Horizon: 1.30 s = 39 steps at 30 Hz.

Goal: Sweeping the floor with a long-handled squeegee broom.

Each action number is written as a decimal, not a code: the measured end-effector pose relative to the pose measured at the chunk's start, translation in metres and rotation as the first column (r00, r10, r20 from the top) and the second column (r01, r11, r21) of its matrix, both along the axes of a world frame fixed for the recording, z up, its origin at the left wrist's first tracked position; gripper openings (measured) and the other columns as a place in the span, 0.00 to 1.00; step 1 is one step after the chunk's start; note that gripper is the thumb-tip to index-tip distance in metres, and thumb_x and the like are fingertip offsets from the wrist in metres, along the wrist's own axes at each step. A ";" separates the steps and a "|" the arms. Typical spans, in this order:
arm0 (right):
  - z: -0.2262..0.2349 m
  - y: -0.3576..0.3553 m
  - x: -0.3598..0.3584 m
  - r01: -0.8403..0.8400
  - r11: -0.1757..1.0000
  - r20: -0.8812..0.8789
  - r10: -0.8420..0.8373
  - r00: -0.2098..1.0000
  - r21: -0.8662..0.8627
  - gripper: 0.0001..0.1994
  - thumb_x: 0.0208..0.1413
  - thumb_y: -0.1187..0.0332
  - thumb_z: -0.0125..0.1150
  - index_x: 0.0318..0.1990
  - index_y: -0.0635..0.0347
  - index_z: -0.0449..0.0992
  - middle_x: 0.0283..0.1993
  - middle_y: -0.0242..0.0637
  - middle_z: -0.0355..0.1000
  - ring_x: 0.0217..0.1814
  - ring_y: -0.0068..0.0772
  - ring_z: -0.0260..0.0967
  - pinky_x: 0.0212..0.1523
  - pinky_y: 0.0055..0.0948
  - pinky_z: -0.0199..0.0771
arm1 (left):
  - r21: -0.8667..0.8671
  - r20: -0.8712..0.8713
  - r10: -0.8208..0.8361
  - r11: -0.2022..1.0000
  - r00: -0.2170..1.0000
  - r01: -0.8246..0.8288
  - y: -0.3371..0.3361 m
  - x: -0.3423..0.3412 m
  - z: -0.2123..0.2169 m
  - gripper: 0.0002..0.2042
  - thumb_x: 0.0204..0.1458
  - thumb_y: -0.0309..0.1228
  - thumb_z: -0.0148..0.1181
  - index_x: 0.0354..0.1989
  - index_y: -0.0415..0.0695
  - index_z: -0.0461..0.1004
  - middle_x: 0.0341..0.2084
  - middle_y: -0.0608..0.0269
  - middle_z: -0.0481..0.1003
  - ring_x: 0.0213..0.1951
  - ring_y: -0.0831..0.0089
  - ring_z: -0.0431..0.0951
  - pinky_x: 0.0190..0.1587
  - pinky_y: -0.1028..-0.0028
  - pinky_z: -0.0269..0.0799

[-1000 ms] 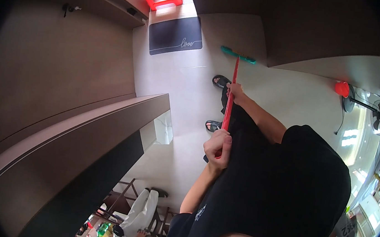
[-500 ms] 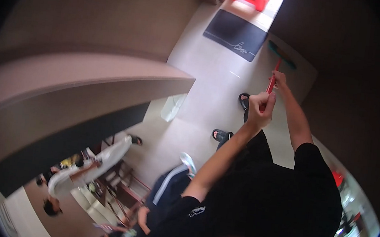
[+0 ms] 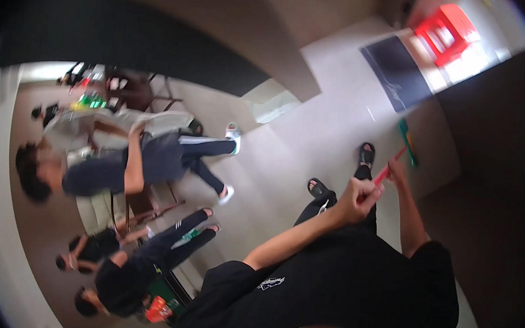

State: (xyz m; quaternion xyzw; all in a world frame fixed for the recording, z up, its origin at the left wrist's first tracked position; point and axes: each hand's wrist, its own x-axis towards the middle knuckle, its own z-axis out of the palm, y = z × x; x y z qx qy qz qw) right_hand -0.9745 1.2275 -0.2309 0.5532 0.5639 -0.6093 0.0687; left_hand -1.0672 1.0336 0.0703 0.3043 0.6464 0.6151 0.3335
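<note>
1. Two hands, both closed on one red-handled broom (image 3: 382,174), and they work on the near side of the dark mat (image 3: 393,69)
2. Left hand (image 3: 360,202): a fist wrapped round the upper part of the handle, farther from the mat; right hand (image 3: 396,171): grasping lower down the same handle, closer to the mat
3. Down at the business end, the teal broom head (image 3: 403,128) is right by the mat's nearest corner; it looks to be down on the floor (image 3: 289,144), though whether it touches the mat I cannot tell
4. So how far along are we? My call: sweeping under way, the broom firmly in hand, its head out ahead of the sandals (image 3: 366,154), which are planted on the near side of the mat
5. What's done? Tough one! Blur hides how clean the floor around the mat is, and a yellowish patch on the head is too smeared to name
6. What's left, as I judge it: any unswept stretch beside the mat, perhaps the strip by the red stool (image 3: 447,35) just beyond it, then collecting the sweepings, with no dustpan that I can spot near the mat
</note>
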 end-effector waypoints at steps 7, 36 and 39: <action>0.045 -0.140 -0.029 -0.266 0.943 -0.297 0.317 0.901 0.202 0.11 0.40 0.64 0.57 0.26 0.63 0.71 0.19 0.39 0.64 0.21 0.33 0.64 0.22 0.37 0.63 | -0.047 0.172 0.045 0.998 0.984 -0.037 -0.131 -0.031 0.015 0.22 0.56 0.30 0.50 0.10 0.38 0.59 0.08 0.73 0.52 0.15 0.86 0.50 0.17 0.75 0.43; -0.086 0.212 -0.432 -0.191 0.978 -0.534 0.205 0.821 0.082 0.09 0.48 0.63 0.58 0.25 0.58 0.68 0.19 0.32 0.64 0.21 0.29 0.66 0.22 0.28 0.70 | 0.084 -0.011 0.449 0.891 0.893 -0.447 0.146 -0.329 -0.062 0.21 0.57 0.37 0.48 0.13 0.40 0.56 0.10 0.72 0.50 0.17 0.83 0.50 0.19 0.72 0.46; -0.071 0.162 -0.463 0.157 0.970 -0.155 -0.187 0.970 -0.188 0.12 0.47 0.65 0.56 0.36 0.61 0.69 0.25 0.35 0.66 0.24 0.34 0.69 0.23 0.36 0.73 | 0.099 -0.006 0.491 0.867 0.871 -0.488 0.133 -0.337 -0.098 0.20 0.56 0.35 0.49 0.13 0.40 0.58 0.09 0.75 0.55 0.17 0.85 0.55 0.19 0.76 0.50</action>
